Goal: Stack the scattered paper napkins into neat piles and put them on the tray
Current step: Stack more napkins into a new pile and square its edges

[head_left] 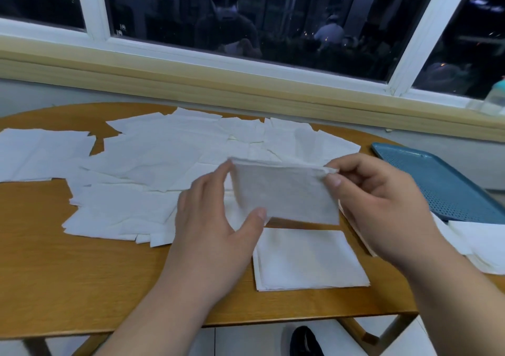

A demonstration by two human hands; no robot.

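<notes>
Both hands hold one folded white napkin (284,191) upright above the table. My left hand (216,219) grips its left edge between thumb and fingers. My right hand (382,205) pinches its top right corner. Directly below it a small neat pile of napkins (308,262) lies near the front edge of the table. Several scattered napkins (153,161) cover the middle and left of the table. The blue perforated tray (442,180) lies at the right with nothing on it.
The wooden table (54,273) has a rounded far edge under a window sill. More napkins (481,243) lie at the right, just in front of the tray. A bottle (496,96) stands on the sill. A dark shoe (304,342) shows below the table.
</notes>
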